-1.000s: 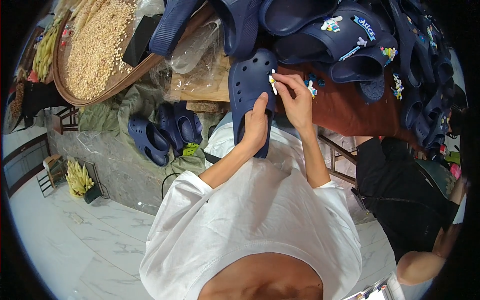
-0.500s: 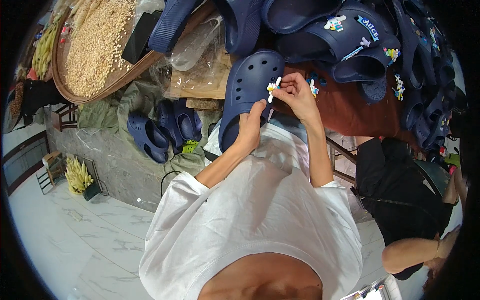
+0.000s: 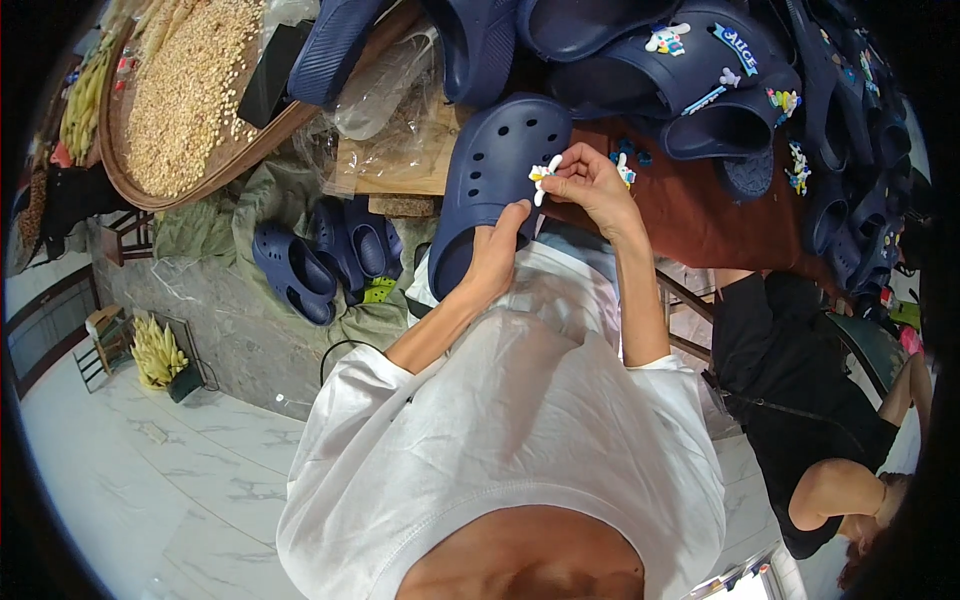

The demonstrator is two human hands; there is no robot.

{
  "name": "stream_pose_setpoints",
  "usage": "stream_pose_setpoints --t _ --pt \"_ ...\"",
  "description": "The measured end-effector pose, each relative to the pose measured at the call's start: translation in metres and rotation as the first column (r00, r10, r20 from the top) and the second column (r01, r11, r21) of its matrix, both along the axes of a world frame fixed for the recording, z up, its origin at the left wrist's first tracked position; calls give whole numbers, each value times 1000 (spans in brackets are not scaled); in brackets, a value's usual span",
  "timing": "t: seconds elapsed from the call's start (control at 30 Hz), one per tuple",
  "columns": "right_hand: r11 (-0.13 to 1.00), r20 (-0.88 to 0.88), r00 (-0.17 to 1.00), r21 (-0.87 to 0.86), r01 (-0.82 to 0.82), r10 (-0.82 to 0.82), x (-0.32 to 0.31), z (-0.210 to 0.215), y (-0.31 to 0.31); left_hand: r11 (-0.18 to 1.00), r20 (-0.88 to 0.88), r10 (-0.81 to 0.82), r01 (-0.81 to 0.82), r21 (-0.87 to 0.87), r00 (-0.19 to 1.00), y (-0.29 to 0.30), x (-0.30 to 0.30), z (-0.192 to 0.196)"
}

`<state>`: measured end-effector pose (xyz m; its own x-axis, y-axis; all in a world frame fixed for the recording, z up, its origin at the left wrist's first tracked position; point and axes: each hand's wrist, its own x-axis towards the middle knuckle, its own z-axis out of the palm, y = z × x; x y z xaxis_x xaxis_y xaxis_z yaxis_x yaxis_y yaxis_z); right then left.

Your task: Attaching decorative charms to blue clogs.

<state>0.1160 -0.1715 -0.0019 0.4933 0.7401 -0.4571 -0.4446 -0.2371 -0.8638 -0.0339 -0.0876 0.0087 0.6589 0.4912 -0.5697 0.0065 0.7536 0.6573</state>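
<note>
Pinching a white flower-shaped charm (image 3: pixel 545 178), the right hand (image 3: pixel 592 185) has shifted it to the navy clog's (image 3: pixel 492 185) 3 o'clock edge — left hand (image 3: pixel 497 255) still grips the heel, fingers closed.

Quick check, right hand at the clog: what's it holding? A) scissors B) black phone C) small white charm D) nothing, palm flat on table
C: the right hand pinches a small white charm against the top of the navy clog, which the left hand grips from below.
</note>
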Motion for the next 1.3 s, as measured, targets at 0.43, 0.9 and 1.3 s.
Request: stream_pose_setpoints --t 0.43,0.9,1.3 --pt "947 209 925 123 298 -318 -54 -5 -11 967 58 70 -54 -248 996 16 -3 18" --pt "873 920 389 -233 429 54 -1 -18 -63 930 57 135 -106 -351 989 18 -19 18" --pt "941 908 376 -273 201 183 7 -8 -51 948 24 132 -119 -295 991 19 -27 18"
